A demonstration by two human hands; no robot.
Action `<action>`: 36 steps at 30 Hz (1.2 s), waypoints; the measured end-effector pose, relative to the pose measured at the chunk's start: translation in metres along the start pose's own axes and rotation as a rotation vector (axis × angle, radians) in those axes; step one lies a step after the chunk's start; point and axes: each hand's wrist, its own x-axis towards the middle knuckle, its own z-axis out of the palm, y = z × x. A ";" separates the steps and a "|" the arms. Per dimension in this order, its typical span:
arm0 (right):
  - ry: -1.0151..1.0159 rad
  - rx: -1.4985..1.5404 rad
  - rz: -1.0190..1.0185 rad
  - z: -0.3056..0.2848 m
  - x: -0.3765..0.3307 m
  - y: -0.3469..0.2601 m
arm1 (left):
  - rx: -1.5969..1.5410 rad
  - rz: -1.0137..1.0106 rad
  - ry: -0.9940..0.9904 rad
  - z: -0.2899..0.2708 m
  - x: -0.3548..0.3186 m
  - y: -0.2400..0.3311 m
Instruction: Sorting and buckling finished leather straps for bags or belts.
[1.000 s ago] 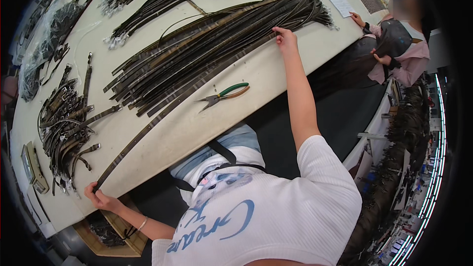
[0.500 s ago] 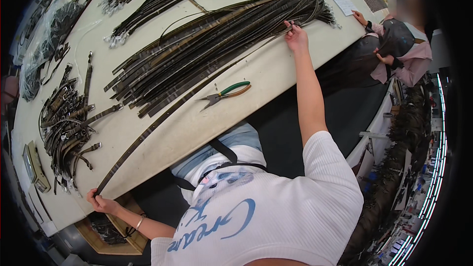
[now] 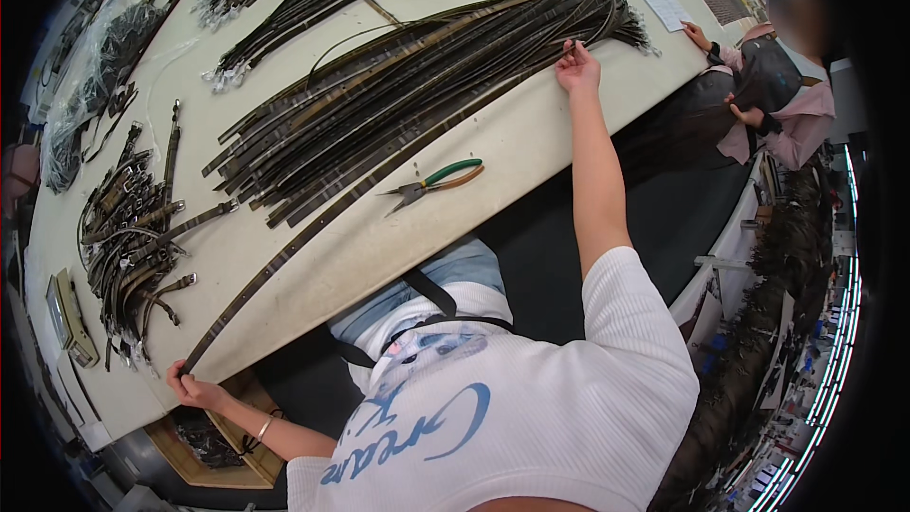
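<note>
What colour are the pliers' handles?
One green handle and one orange-brown handle, best seen in the head view.

Your strap (image 3: 296, 243): smooth, leather-like, low sheen | your shirt (image 3: 540, 408): ribbed matt cloth | tabletop (image 3: 341, 267): smooth, matt | pliers (image 3: 411, 192): metal, plastic-looking grips | buckles (image 3: 234, 205), nine o'clock: shiny metal | bag (image 3: 102, 78), ten o'clock: clear, glossy plastic | box (image 3: 265, 461), seven o'clock: wood-look

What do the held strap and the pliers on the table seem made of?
Strap: probably leather or a synthetic imitation, judging by its smooth, dark brown, faintly shiny surface.
Pliers: likely steel, given the dull grey jaws; grips perhaps plastic or rubber coated, being solid green and orange-brown.
</note>
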 end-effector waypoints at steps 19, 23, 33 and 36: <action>0.128 0.155 -0.012 0.002 0.013 -0.004 | 0.006 -0.104 -0.060 0.004 -0.002 0.003; -0.187 0.281 0.185 -0.014 0.023 -0.027 | 0.015 -0.165 -0.066 -0.004 -0.001 -0.014; -0.234 -0.324 -0.149 -0.011 -0.005 -0.025 | 0.024 -0.190 -0.218 0.012 0.024 -0.034; -0.212 -0.492 -0.106 0.001 -0.031 -0.019 | 0.219 -0.077 -0.289 0.000 0.029 -0.057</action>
